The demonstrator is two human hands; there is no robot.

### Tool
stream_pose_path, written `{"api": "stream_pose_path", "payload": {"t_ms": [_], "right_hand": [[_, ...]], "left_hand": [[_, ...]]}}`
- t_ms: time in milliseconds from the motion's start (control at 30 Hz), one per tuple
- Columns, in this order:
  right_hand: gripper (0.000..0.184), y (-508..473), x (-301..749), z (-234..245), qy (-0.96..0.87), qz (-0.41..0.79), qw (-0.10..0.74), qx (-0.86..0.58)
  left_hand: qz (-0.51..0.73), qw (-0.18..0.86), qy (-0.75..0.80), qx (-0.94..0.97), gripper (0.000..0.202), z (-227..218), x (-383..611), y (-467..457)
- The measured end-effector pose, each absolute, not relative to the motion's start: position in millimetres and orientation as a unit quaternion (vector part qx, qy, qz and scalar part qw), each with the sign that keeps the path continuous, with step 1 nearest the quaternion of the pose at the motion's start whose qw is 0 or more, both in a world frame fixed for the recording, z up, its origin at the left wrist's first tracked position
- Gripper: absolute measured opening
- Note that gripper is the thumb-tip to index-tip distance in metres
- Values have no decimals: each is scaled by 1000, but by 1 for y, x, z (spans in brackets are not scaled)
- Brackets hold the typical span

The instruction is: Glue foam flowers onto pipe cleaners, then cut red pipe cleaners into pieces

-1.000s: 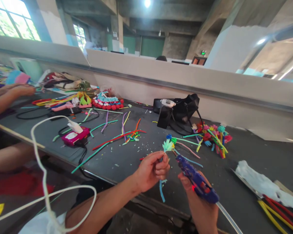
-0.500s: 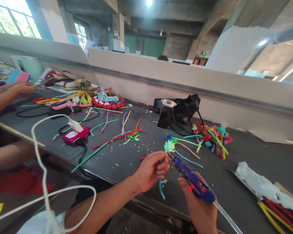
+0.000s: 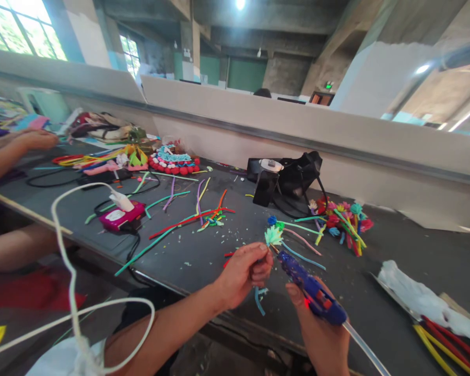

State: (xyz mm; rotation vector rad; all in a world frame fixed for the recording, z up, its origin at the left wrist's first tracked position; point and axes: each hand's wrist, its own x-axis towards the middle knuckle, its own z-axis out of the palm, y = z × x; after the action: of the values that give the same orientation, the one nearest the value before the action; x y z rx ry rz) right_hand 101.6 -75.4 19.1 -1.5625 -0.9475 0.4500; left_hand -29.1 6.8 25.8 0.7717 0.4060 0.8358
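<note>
Between its pinched fingers my left hand (image 3: pixel 247 274) holds a pale green pipe-cleaner flower (image 3: pixel 273 235) by its base. My right hand (image 3: pixel 319 334) is wrapped round a dark blue glue gun (image 3: pixel 311 287), with a red light glowing on its side and a clear glue stick (image 3: pixel 365 349) sticking out of its back. The gun's nozzle points at the underside of the flower, very close to it; whether they touch I cannot tell. Just behind the flower lie a dark blue pompom flower (image 3: pixel 271 220) and several pipe-cleaner stems, including a light blue stem (image 3: pixel 303 255).
A bunch of colourful flowers (image 3: pixel 347 219) lies to the right, a black bag (image 3: pixel 301 175) behind. Loose pipe cleaners and a magenta power box (image 3: pixel 122 215) with a white cable lie left. At far right is a white bag (image 3: pixel 411 292). A co-worker's hands (image 3: pixel 39 140) are at far left.
The flower's head has tilted slightly down and to the right, nearer the glue gun. Both hands otherwise keep nearly the same place and grip.
</note>
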Motion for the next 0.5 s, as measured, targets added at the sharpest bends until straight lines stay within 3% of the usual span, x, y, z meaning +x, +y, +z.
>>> {"api": "stream_pose_path", "payload": {"t_ms": [500], "right_hand": [[37, -76, 103, 18, -395, 205, 591, -673]], "left_hand": [[399, 823, 183, 361, 26, 25, -30, 8]]}}
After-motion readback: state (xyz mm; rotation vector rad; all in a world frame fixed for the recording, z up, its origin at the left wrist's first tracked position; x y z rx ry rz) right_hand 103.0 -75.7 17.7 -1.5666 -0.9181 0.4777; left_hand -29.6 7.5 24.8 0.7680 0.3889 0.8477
